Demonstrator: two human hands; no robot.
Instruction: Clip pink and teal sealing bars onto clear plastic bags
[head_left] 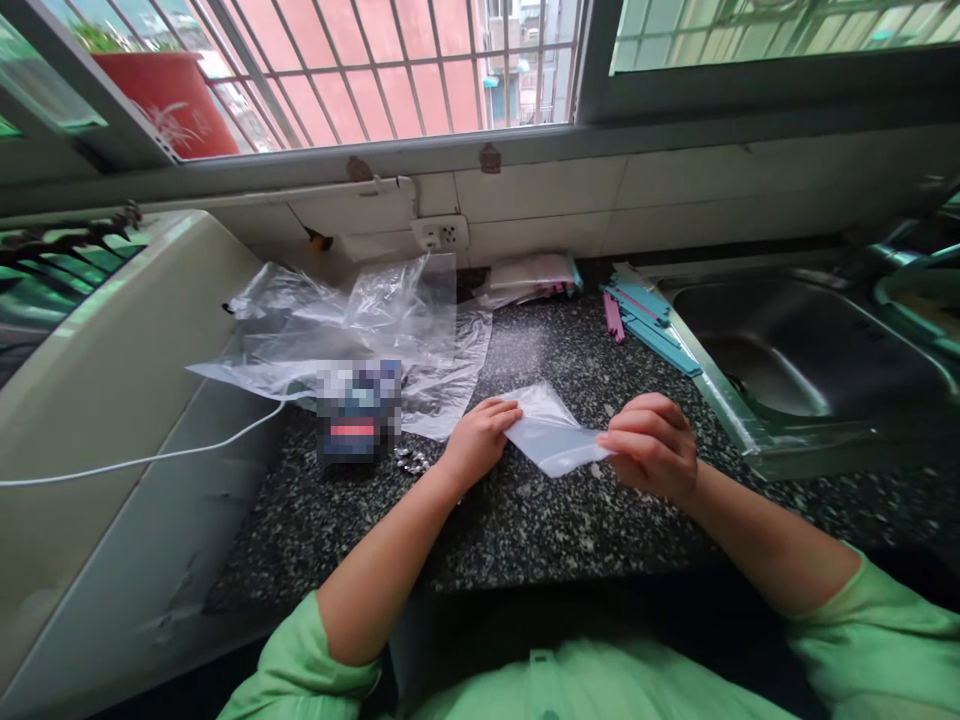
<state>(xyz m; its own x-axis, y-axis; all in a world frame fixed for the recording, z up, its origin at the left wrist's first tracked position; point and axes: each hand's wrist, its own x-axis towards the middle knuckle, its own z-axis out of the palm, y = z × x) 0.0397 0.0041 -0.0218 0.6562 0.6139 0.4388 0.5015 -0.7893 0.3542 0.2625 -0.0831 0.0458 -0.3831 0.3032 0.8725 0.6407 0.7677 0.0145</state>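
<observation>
A small clear plastic bag (551,435) is stretched between my two hands, just above the speckled dark countertop (517,535). My left hand (484,437) grips its left edge, fingers closed together. On the right side, my right hand (651,447) pinches a corner between thumb and fingers. The bag looks flat, with nothing visible inside. Close to my left wrist lies a small heap of shiny metallic bits (412,460), too small to make out. Beyond the left hand, large crumpled clear plastic bags (360,320) are spread over the counter.
A pixelated dark device (358,415) stands left, near a white cable (217,447). Teal strips (649,320) and pink strips (613,317) lie beside the steel sink (757,450). A filled clear packet (529,275) rests by the wall, near a socket (441,234).
</observation>
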